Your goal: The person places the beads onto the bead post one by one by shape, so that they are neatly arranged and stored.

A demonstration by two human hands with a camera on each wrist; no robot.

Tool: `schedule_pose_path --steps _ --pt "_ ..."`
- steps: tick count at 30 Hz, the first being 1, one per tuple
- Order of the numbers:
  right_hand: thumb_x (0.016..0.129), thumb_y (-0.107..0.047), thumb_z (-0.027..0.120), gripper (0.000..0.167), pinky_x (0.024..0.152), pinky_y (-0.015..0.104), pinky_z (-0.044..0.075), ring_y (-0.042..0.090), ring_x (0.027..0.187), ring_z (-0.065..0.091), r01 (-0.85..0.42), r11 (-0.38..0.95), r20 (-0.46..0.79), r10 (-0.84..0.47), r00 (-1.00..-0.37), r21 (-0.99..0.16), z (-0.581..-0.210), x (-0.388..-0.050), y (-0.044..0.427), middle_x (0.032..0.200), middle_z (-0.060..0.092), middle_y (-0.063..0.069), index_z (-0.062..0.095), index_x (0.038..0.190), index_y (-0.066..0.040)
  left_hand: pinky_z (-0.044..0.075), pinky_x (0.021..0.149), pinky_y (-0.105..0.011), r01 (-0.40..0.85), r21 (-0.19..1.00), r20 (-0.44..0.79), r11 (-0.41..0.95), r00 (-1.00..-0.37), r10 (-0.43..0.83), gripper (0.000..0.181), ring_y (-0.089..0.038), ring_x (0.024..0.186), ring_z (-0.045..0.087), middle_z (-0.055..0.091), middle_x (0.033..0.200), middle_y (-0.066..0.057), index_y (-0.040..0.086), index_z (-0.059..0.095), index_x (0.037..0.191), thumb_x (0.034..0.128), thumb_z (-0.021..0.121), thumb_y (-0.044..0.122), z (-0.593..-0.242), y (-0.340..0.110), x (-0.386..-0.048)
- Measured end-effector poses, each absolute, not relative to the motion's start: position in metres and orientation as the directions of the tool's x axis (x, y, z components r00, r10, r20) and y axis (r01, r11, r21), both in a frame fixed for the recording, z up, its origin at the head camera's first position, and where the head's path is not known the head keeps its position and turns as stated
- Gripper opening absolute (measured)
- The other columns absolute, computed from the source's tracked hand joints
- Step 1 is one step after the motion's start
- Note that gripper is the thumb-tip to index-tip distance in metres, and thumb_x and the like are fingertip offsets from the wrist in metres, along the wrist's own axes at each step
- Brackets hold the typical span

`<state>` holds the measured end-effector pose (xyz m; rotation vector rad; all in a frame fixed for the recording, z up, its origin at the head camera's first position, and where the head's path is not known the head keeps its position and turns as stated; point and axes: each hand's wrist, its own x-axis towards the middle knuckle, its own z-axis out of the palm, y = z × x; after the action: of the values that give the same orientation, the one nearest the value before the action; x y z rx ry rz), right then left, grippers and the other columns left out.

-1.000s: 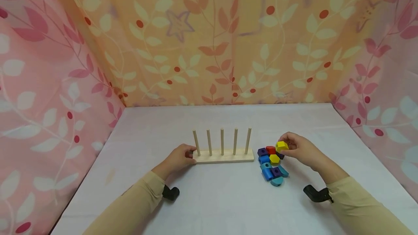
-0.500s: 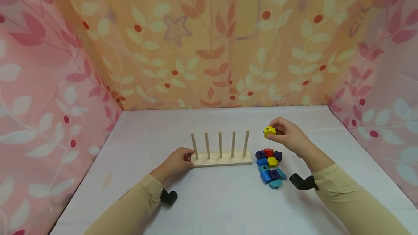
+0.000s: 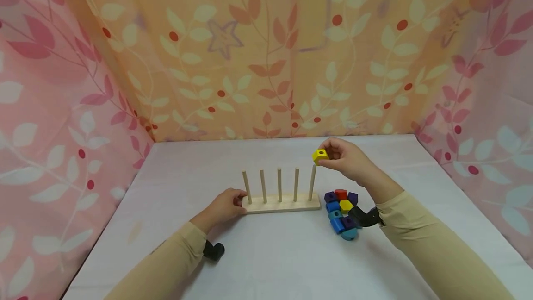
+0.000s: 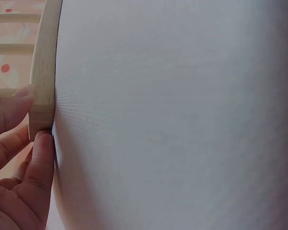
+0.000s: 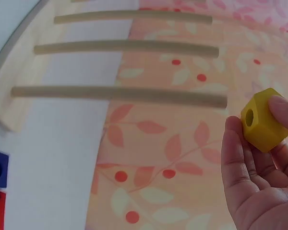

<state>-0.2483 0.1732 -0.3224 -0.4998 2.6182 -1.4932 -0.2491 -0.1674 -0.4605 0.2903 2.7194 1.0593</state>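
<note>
My right hand [image 3: 349,162] pinches a yellow hexagonal bead [image 3: 320,156] with a hole through it. The bead is at the tip of the rightmost peg [image 3: 312,183]. In the right wrist view, a small gap separates the bead [image 5: 263,123] from the peg's end [image 5: 220,100], and its hole faces the peg. The wooden peg board [image 3: 281,205] carries a row of several bare upright pegs. My left hand [image 3: 225,205] grips the board's left end, thumb and fingers around it in the left wrist view, where the base [image 4: 44,72] runs upward.
Right of the board lies a cluster of coloured beads: a red one [image 3: 340,194], a yellow hexagon [image 3: 346,206], purple ones [image 3: 331,196], blue and teal ones [image 3: 337,226]. A black wrist mount [image 3: 366,217] hides part of them. Patterned cloth walls [image 3: 266,59] surround the white table.
My right hand lifted the yellow bead from the cluster and carried it left and up to the rightmost peg's tip. The left hand stays on the board's end.
</note>
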Motion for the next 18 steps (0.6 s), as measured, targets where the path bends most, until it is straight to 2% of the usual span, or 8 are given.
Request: schedule_pose_path --steps 9,18 --pt "0.083 -0.009 0.067 0.025 0.079 0.028 0.05 0.027 0.089 0.06 -0.267 0.389 0.103 -0.395 -0.913 -0.882 -0.315 -0.255 0.139 0.1 0.059 0.014 0.056 0.105 -0.002 0.042 0.067 -0.025 0.113 0.696 -0.114 0.709 -0.958 0.264 0.046 -0.014 0.081 0.05 0.052 0.089 -0.003 0.005 0.06 0.115 0.0721 0.076 0.008 -0.461 -0.167 -0.249" --pt "0.083 -0.006 0.066 0.024 0.079 0.028 0.05 0.021 0.087 0.061 -0.293 0.31 0.131 -0.454 -0.881 -0.904 -0.316 -0.257 0.099 0.099 0.06 0.013 0.056 0.104 -0.002 0.042 0.069 -0.026 0.106 0.706 -0.12 0.701 -0.957 0.265 0.046 -0.014 0.081 0.051 0.052 0.091 -0.003 0.005 0.06 0.115 0.072 0.076 0.007 -0.463 -0.17 -0.248"
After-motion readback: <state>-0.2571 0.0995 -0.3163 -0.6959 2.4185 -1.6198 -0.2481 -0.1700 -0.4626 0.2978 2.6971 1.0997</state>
